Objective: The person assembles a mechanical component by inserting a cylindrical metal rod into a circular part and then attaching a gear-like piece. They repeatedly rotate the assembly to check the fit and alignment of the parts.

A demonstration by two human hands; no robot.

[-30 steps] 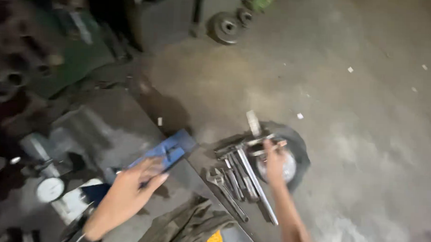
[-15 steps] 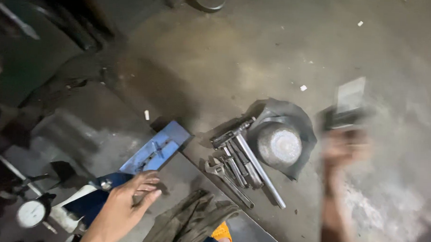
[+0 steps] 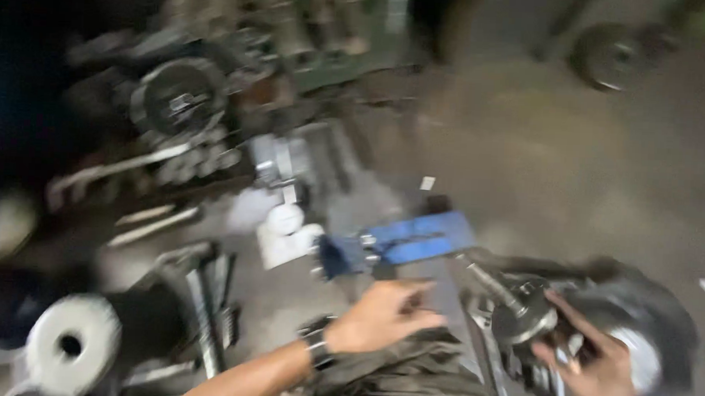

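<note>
near right: right hand (image 3: 596, 370) grips a round metal part (image 3: 525, 321) with a shaft sticking up to the left, fingers wrapped under it; it sits just left of a dark rubber ring (image 3: 660, 326) lying on the floor. near centre: left hand (image 3: 379, 316), dark watch on the wrist, hovers fingers half curled and holding nothing, above an olive cloth (image 3: 409, 376). near left: a pale disc with a centre hole (image 3: 72, 343) and dark bars (image 3: 204, 310) crowd the floor.

change vs half a second ago: right hand was raised at the right with a flat piece; now it is down on the round part. view has swung left and blurred heavily.

middle: blue flat case (image 3: 402, 240), open, contents too blurred to tell; white dial gauge (image 3: 285, 219) just left of it.

far: open bare concrete floor (image 3: 542, 150) centre to right; clutter of dark machine parts (image 3: 176, 98) far left; a wheel-like part (image 3: 611, 55) far right.
</note>
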